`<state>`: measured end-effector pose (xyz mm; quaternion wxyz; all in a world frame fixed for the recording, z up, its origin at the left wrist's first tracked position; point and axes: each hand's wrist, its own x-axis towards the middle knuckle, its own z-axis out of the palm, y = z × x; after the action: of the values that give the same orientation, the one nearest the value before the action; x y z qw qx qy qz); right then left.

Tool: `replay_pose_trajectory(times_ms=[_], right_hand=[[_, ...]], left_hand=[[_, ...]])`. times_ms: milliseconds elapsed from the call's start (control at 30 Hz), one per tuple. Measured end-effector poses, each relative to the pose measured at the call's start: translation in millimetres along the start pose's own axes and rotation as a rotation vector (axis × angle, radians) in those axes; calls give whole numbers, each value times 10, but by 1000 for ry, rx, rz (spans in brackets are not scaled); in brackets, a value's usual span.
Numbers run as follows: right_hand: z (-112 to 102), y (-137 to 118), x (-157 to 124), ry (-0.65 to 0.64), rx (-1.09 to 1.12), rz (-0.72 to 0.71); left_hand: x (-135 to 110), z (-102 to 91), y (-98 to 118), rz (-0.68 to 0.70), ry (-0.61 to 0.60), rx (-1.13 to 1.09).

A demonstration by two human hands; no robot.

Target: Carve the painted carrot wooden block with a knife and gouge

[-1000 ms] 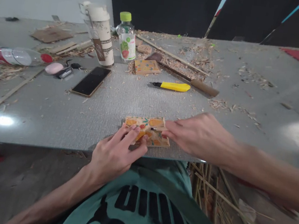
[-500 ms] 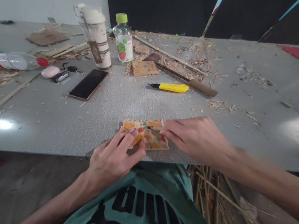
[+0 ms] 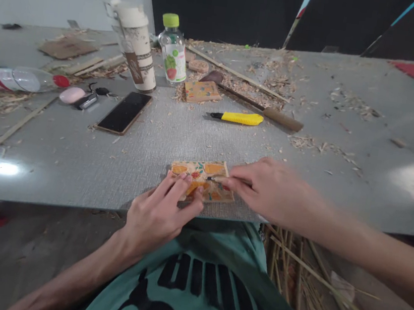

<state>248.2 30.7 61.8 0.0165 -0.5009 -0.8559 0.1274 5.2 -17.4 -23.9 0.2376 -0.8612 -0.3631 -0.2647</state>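
Observation:
A small flat board with an orange and red fruit print [image 3: 204, 175] lies on the grey table [image 3: 77, 158] near its front edge. My left hand [image 3: 163, 213] presses its fingertips flat on the board's near left part. My right hand [image 3: 267, 188] is pinched on a thin dark tool whose tip rests on the board's right half; I cannot make out what the tool is.
Farther back lie a yellow utility knife [image 3: 238, 118], a wooden-handled tool [image 3: 262, 110], a second printed board [image 3: 202, 92], a phone [image 3: 123, 112], a tumbler [image 3: 137, 46], a green-capped bottle [image 3: 173, 51] and a fallen bottle [image 3: 14, 78]. Wood shavings are scattered about. Thin sticks [image 3: 308, 280] lie below right.
Both hands stay on the printed board, with the right hand shifted only slightly. The view itself has moved a little.

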Motion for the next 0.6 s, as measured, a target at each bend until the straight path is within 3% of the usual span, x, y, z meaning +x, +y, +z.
replay_pose_trajectory(times_ms=[133,267,333,467,600], right_hand=[[50,-103,-71,4,18,104],[72,-171,-160,66,-289,-23],[74,-171,-161,61,-309,-44],[78,-112,-50,31,3,48],[60,36,75,-72,267,37]], left_hand=[[2,-6,1,-8,2,8],[-4,-8,-1,-9,-7,22],[-7,-11,1,-6,-2,24],[-4,-16,0,-1,4,29],[7,-26,-10,-7,-30,-9]])
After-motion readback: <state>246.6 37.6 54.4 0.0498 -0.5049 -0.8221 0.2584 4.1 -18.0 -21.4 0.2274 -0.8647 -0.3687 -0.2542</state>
